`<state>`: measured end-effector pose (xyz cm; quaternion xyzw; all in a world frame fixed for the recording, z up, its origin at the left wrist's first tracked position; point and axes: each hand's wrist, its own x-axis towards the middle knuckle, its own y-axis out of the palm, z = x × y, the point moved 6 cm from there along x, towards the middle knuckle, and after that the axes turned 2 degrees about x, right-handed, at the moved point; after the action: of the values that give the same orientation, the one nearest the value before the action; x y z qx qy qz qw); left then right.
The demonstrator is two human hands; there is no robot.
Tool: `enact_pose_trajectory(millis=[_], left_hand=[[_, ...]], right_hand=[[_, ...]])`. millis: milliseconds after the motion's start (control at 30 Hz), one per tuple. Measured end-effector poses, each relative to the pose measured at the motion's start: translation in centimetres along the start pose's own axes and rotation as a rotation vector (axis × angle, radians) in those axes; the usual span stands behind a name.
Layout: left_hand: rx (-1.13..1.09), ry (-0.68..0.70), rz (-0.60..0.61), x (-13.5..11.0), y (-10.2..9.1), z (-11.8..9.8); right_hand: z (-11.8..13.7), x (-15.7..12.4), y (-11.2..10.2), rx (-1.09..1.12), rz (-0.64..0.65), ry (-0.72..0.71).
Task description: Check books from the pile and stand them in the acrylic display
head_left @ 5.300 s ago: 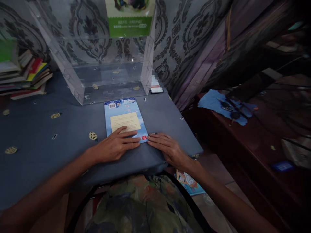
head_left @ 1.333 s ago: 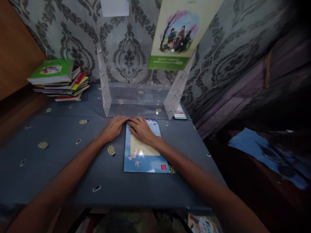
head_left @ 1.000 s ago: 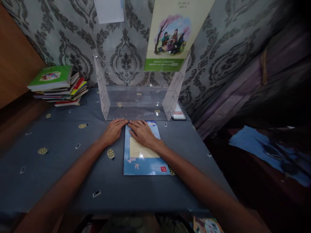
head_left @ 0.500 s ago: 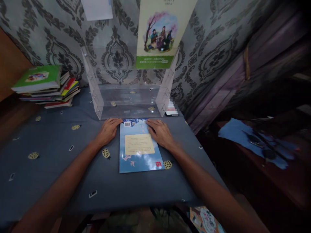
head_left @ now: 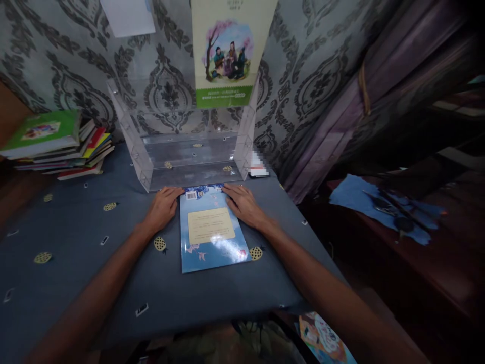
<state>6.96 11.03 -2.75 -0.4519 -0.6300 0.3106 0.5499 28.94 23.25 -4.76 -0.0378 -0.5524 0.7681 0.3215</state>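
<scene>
A blue book [head_left: 208, 257] lies on the cloth-covered table, with a pale yellow text panel and a barcode at its far end. My left hand [head_left: 163, 208] is at the book's far left corner, its fingers bent together onto the edge. At the far right corner, my right hand [head_left: 243, 205] grips the book in the same way, with its fingers over the top edge. Fingertips under the edge are hidden. Just beyond the book stands a clear acrylic rack [head_left: 146, 167], with bare lower steps.
A stack of books [head_left: 56, 136] sits at the table's left back. Behind the rack, a green and cream picture sheet [head_left: 223, 96] hangs before the patterned wall. A purple curtain [head_left: 322, 136] hangs at right, near a blue cloth [head_left: 352, 194] with dark tools on it.
The view has shifted, so the table things appear slightly further left. Both hands stay at the book's far corners, and the book keeps its place before the rack.
</scene>
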Motion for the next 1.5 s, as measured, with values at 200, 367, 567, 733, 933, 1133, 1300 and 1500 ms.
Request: enact_pose_trajectory(millis=[200, 367, 567, 733, 933, 1133, 1300, 1500], left_hand=[[0.260, 0.033, 0.197, 1.1, -0.1, -1.5], [0.299, 0.076, 0.262, 2.1, -0.4, -1.4], [0.319, 0.185, 0.340, 2.7, -0.3, -1.3], [0.270, 0.186, 0.350, 3.3, 0.5, -1.3], [0.220, 0.118, 0.299, 3.1, 0.9, -1.6], [0.286, 0.113, 0.341, 2.4, -0.2, -3.2], [0.277, 0.119, 0.395, 0.8, -0.9, -4.2], [0.269, 0.221, 0.492, -2.0, -1.9, -4.0]], right_hand=[[-0.1, 0.0, 0.0, 0.014, 0.009, 0.014], [0.1, 0.0, -0.2, 0.028, 0.025, 0.027], [0.2, 0.1, -0.2, 0.036, 0.028, 0.043], [0.7, 0.2, -0.4, 0.029, 0.061, 0.059], [0.6, 0.0, -0.5, 0.026, 0.052, 0.063], [1.1, 0.1, -1.0, 0.048, 0.011, 0.008], [1.8, 0.3, -1.2, 0.057, 0.005, -0.020], [1.9, 0.4, -0.6, 0.048, -0.006, -0.032]])
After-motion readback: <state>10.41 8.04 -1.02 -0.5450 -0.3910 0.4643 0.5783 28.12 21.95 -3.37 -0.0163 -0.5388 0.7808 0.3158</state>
